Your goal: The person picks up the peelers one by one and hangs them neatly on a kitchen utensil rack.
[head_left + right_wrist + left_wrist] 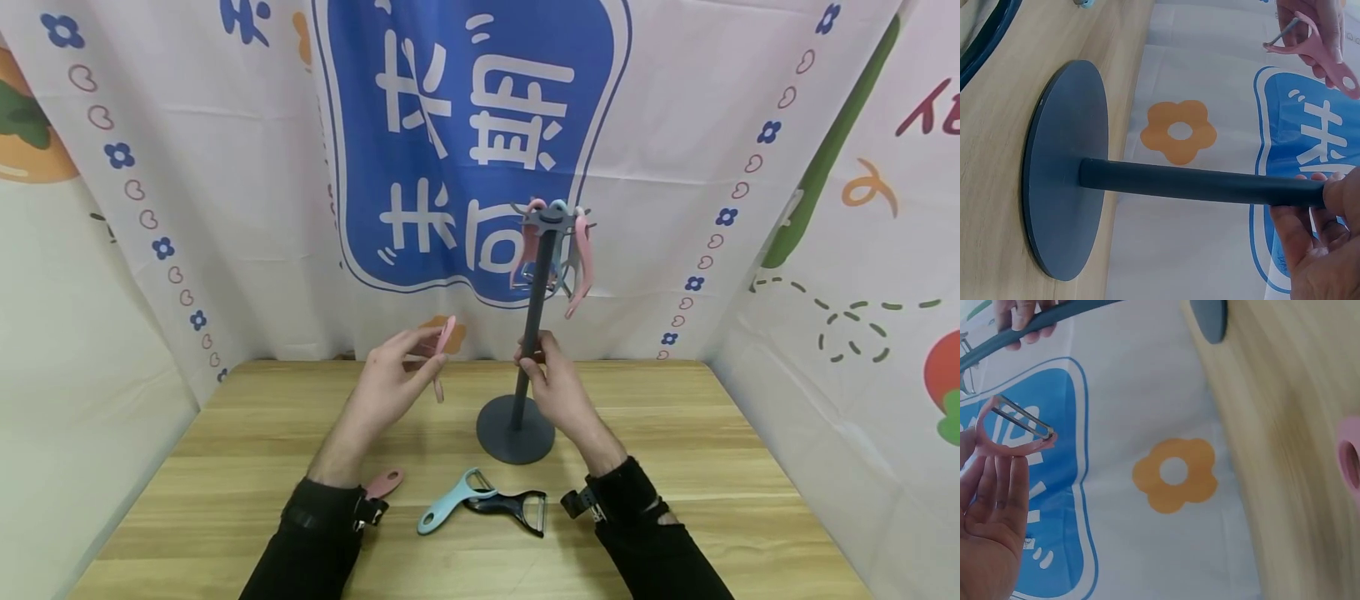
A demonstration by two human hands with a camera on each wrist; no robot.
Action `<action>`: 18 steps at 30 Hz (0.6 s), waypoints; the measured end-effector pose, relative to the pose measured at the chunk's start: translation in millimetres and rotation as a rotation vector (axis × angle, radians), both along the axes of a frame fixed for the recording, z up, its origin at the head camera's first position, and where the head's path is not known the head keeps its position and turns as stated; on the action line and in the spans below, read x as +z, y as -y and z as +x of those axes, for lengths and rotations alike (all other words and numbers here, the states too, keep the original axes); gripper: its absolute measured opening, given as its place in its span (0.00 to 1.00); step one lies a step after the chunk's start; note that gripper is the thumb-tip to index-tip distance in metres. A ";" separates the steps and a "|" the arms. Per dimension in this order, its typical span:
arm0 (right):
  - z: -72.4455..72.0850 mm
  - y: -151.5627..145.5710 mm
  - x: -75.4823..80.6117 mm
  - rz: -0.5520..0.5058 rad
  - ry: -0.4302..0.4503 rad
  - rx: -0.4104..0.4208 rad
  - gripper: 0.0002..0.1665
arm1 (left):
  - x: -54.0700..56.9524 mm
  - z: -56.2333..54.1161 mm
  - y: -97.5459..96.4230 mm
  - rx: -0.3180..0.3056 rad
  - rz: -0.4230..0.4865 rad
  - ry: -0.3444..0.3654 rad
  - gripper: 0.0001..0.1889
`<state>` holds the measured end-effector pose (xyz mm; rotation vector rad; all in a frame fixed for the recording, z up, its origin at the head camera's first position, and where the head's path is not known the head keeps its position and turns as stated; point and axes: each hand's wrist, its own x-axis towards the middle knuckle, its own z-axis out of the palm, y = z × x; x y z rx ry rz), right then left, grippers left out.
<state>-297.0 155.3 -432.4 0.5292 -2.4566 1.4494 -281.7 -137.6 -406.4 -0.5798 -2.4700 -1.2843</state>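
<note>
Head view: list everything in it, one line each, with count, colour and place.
Table: 1, wood-toned, below everything
Printed sheets: count unclear, white with coloured prints, behind and at both sides
Stand: 1, dark grey, on the table
Hanging peelers: several, overlapping, pink and blue among them, on the stand's top
Held peeler: 1, pink, left of the stand
Blue peeler: 1, light blue, front centre
Black peeler: 1, black, overlapping the blue peeler
Pink handle: 1, pink, left of the blue peeler, partly hidden
Sleeves: 2, black, on both arms
Left grip: 1, bare, pinching the held peeler
Right grip: 1, bare, round the stand's pole
</note>
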 end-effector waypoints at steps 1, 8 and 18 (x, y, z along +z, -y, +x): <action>0.0 0.1 -0.1 0.001 0.001 -0.001 0.18 | 0.8 0.2 -0.5 0.000 0.002 -0.002 0.24; 0.5 -1.0 0.2 0.003 0.006 0.003 0.18 | 8.4 0.4 -5.7 -0.002 0.050 0.002 0.24; 0.7 -0.3 2.0 -0.012 0.016 0.012 0.19 | 23.0 -10.3 -16.6 0.000 0.075 -0.019 0.24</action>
